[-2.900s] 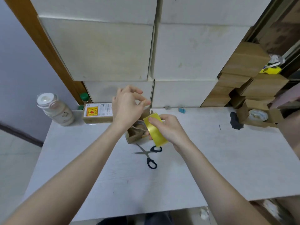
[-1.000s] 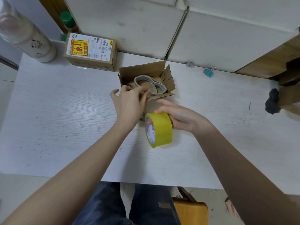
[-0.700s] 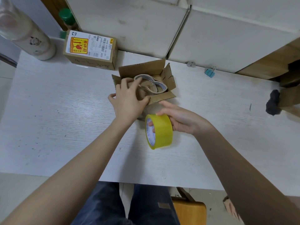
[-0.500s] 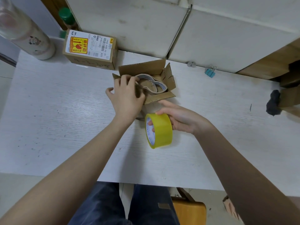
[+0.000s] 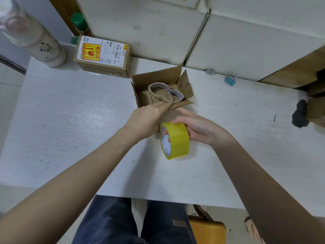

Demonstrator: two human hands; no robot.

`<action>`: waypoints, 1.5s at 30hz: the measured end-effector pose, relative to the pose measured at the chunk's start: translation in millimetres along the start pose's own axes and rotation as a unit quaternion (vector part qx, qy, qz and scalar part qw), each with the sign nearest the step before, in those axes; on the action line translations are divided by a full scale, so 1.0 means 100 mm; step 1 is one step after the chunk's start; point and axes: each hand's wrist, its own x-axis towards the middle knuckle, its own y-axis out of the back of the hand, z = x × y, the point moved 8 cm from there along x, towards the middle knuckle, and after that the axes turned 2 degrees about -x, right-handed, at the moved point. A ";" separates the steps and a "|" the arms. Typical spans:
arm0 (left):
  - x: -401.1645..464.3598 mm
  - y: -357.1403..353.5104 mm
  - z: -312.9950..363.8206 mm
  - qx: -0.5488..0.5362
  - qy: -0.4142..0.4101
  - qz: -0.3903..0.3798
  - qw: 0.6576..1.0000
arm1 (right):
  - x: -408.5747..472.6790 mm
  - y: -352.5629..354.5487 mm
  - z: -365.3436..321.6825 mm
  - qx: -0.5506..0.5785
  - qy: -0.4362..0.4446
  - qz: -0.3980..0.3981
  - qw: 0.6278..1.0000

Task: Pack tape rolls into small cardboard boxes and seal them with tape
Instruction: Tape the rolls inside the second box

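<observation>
A small cardboard box (image 5: 162, 88) sits open near the far edge of the tabletop (image 5: 70, 120), two squashed tape rolls (image 5: 165, 93) inside. Your left hand (image 5: 146, 118) lays straight fingers on its near flap; your right hand (image 5: 197, 128) grips the yellow sealing tape (image 5: 175, 140), thumb through the core. Packing looks done and closing begins: next, fold the flaps flat and find the tape's free end.

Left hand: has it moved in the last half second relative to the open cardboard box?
Yes. The left hand has slid off the left wall of the small open cardboard box toward its near edge, fingers now at the near flap, beside the yellow tape roll.
</observation>
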 end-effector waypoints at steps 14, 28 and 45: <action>0.07 0.13 -0.13 -0.032 0.063 0.095 0.993 | 0.06 0.14 -0.02 -0.072 0.054 0.205 0.975; 0.06 0.15 -0.21 -0.197 0.108 0.006 0.974 | 0.17 0.13 -0.12 -0.085 0.059 0.300 0.948; 0.29 0.23 -0.27 -0.097 0.070 0.103 0.987 | 0.00 -0.11 0.09 -0.027 0.059 0.177 0.982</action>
